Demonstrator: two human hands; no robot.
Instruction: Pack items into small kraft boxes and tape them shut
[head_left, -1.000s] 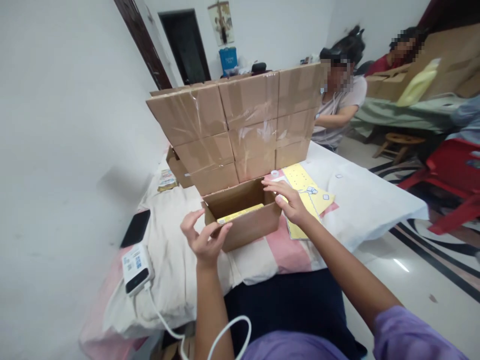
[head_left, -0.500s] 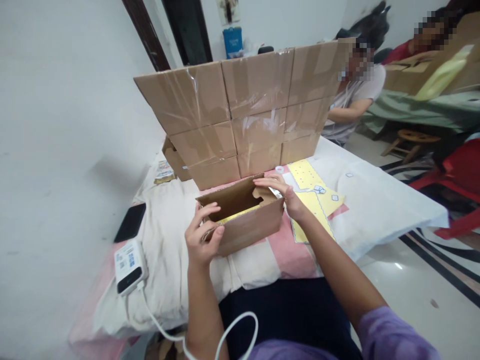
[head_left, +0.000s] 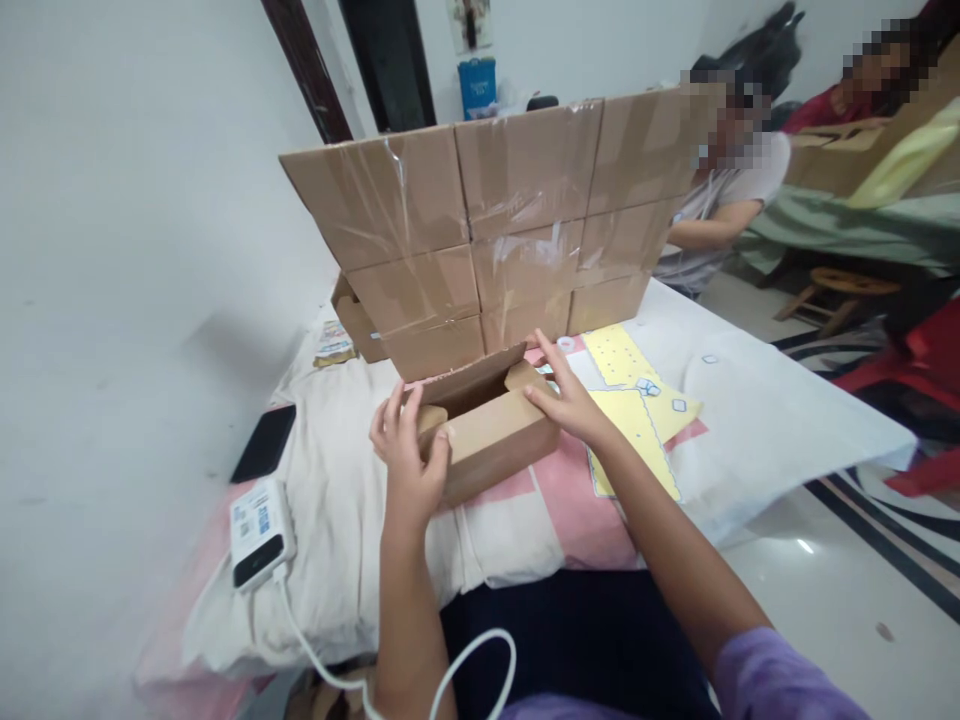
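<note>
A small brown cardboard box (head_left: 502,450) sits on the cloth-covered table, its long near flap folded inward over part of the opening and its far flap upright. Both short side flaps bend in. My left hand (head_left: 409,445) grips the left end, thumb on the near side and fingers over the far side. On the right end, my right hand (head_left: 566,395) has its thumb on the near flap and its fingers behind the far flap. The inside looks dark, and I cannot make out its contents. Yellow paper sheets (head_left: 634,440) with blue wavy edges lie right of the box.
A tall cardboard panel (head_left: 525,215) of taped boxes stands behind. To the left lie a black phone (head_left: 264,443) and a white power bank (head_left: 261,535) with a cable. A tape roll (head_left: 565,343) lies near the panel. A person (head_left: 724,215) sits beyond it, at right.
The near flap has folded inward over the opening, covering the yellow edge seen inside before. My right thumb has come onto that flap, and the fingers have shifted to the far side.
</note>
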